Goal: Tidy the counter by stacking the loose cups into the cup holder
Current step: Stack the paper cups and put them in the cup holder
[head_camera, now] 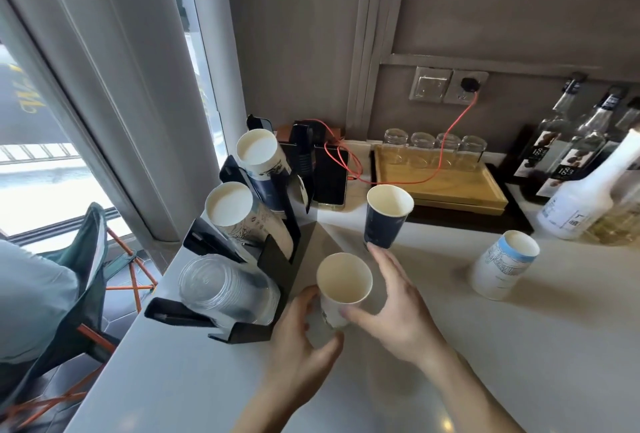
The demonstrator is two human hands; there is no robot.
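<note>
Sitting between both hands is a white cup (pixel 343 289), open top up. Left hand (pixel 298 339) and right hand (pixel 391 304) curl loosely around it. Blue cup (pixel 386 216) at one o'clock, cup holder (pixel 273 259) at ten.

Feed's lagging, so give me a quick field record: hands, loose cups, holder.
left hand: on white cup, near side
right hand: thumb on white cup, fingertips by blue cup
loose cups: white cup, blue cup, upright; pale cup upside down, apart at right
holder: two paper stacks, one clear stack, lying slanted
counter: all three loose cups on it
</note>
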